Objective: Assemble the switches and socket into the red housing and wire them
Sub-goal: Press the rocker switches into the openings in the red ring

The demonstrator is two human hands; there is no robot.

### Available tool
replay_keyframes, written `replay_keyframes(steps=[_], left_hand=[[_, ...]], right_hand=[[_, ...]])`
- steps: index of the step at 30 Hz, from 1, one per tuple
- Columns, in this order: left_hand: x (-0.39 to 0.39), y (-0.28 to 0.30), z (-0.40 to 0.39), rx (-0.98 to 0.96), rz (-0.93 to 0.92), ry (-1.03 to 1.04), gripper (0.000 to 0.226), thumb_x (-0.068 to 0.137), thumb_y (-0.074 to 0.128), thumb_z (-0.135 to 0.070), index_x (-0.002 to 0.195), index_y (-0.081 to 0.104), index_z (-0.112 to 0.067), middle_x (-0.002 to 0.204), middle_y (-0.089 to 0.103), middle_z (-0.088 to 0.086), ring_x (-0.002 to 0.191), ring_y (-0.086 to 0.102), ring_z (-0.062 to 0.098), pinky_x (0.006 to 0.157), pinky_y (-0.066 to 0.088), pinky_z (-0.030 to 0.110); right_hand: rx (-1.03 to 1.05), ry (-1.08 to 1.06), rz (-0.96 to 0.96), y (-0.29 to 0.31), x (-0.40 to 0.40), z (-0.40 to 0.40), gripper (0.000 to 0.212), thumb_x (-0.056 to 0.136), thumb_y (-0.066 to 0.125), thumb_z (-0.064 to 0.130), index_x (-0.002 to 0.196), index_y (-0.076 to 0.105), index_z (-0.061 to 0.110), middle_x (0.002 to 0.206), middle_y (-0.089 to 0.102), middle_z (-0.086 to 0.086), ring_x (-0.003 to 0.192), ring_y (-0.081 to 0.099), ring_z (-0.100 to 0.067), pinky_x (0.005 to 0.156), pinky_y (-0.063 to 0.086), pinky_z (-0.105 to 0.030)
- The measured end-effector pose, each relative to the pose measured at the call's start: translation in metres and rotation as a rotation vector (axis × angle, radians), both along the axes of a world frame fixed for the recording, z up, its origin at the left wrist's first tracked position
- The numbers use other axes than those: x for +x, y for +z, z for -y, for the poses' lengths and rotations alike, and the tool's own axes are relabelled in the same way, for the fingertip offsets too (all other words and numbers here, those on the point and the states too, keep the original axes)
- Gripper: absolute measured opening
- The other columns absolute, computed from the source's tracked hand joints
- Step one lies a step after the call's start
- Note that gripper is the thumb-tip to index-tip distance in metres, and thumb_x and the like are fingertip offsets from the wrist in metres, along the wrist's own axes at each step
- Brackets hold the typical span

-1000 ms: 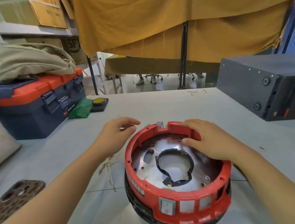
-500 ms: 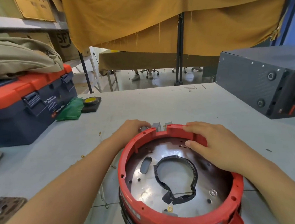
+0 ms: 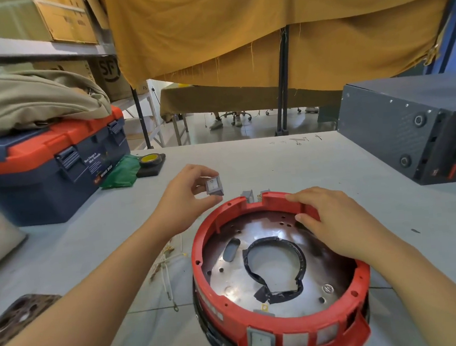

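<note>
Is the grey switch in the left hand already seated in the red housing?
No: the left hand pinches the grey switch in the air, clear of the red housing rim.

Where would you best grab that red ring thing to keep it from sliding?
Grip the red housing by its rim wall, from above, with fingers outside and thumb inside. The rim stands upright and open-topped, so it offers a thin edge to clamp. The right hand already rests on the far right rim, clear of the front switch.
</note>
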State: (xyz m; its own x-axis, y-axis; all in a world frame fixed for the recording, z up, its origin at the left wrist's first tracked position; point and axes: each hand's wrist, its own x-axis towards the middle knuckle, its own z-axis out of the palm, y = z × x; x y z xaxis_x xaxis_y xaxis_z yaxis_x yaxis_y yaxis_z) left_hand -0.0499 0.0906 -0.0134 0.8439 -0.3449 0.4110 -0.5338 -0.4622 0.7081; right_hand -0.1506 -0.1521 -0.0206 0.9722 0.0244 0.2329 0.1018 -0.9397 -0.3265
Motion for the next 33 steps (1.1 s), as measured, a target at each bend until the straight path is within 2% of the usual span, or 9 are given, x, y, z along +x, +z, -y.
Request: replay_keyframes(steps=[4,7,10,13,17,21,25,28,33], left_hand=[[-0.030,0.015,-0.006,-0.018,0.010,-0.072,0.037,0.075,0.076,-0.009,0.100,0.060,-0.030,0.107,0.062,-0.007,0.093,0.060,0.000,0.081,0.045,0.006],[-0.056,0.024,-0.005,0.001,0.017,-0.096,0.038,0.075,0.077,-0.014,0.100,0.060,-0.037,0.097,0.067,-0.013,0.078,0.061,0.002,0.073,0.051,0.015],[-0.082,0.029,-0.001,0.009,0.048,-0.125,0.041,0.076,0.076,-0.012,0.104,0.061,-0.038,0.096,0.068,-0.011,0.072,0.063,0.004,0.068,0.051,0.013],[-0.103,0.025,0.001,-0.007,0.017,-0.168,0.045,0.076,0.075,-0.008,0.105,0.061,-0.040,0.099,0.067,-0.010,0.076,0.066,0.005,0.071,0.053,0.014],[-0.120,0.017,0.002,-0.019,-0.094,-0.204,0.037,0.080,0.072,-0.018,0.113,0.062,-0.031,0.100,0.066,-0.010,0.085,0.065,0.006,0.079,0.054,0.020],[-0.134,0.018,-0.002,-0.029,-0.093,-0.186,0.032,0.084,0.067,-0.023,0.114,0.063,-0.032,0.104,0.064,-0.012,0.087,0.066,0.006,0.078,0.054,0.020],[-0.150,0.019,-0.002,-0.038,-0.132,-0.162,0.030,0.078,0.071,-0.029,0.104,0.058,-0.038,0.098,0.065,-0.014,0.078,0.068,0.006,0.073,0.058,0.023],[-0.163,0.015,-0.004,-0.083,-0.146,-0.182,0.025,0.077,0.072,-0.027,0.098,0.061,-0.034,0.089,0.069,-0.015,0.078,0.068,0.006,0.068,0.057,0.021],[-0.178,0.004,-0.005,-0.119,-0.111,-0.218,0.032,0.075,0.074,-0.023,0.104,0.064,-0.030,0.096,0.068,-0.007,0.082,0.068,0.010,0.074,0.057,0.023]], right_hand=[[-0.023,-0.024,0.008,0.001,0.006,-0.005,0.042,0.095,0.051,0.032,0.137,0.049,0.033,0.137,0.050,0.008,0.122,0.049,-0.022,0.099,0.042,-0.037],[-0.095,-0.019,0.042,0.002,0.012,-0.009,0.041,0.095,0.050,0.034,0.136,0.049,0.030,0.141,0.045,0.005,0.126,0.045,-0.021,0.098,0.041,-0.034],[-0.151,-0.045,0.187,0.007,0.011,-0.012,0.036,0.096,0.050,0.032,0.130,0.057,0.021,0.141,0.046,-0.001,0.125,0.042,-0.022,0.100,0.036,-0.034],[0.024,0.026,0.331,0.014,-0.001,-0.019,0.026,0.094,0.055,0.028,0.110,0.069,0.014,0.115,0.063,-0.003,0.106,0.055,-0.022,0.090,0.042,-0.030],[0.446,0.282,0.141,0.026,-0.034,-0.042,0.021,0.089,0.053,0.043,0.092,0.071,0.034,0.089,0.070,0.014,0.085,0.063,-0.005,0.076,0.047,-0.015],[0.462,0.364,0.079,0.030,-0.056,-0.051,0.010,0.084,0.062,0.043,0.093,0.067,0.041,0.085,0.067,0.026,0.086,0.062,0.006,0.075,0.052,-0.013],[0.470,0.386,0.113,0.029,-0.073,-0.058,0.016,0.084,0.067,0.031,0.090,0.061,0.045,0.083,0.059,0.034,0.085,0.056,0.019,0.069,0.043,0.002],[0.523,0.383,0.111,0.026,-0.087,-0.059,0.019,0.084,0.069,0.028,0.088,0.061,0.046,0.084,0.063,0.029,0.084,0.058,0.016,0.066,0.043,0.001],[0.619,0.388,0.099,0.020,-0.104,-0.059,0.014,0.083,0.071,0.024,0.089,0.066,0.035,0.081,0.069,0.016,0.081,0.064,0.004,0.065,0.047,-0.005]])
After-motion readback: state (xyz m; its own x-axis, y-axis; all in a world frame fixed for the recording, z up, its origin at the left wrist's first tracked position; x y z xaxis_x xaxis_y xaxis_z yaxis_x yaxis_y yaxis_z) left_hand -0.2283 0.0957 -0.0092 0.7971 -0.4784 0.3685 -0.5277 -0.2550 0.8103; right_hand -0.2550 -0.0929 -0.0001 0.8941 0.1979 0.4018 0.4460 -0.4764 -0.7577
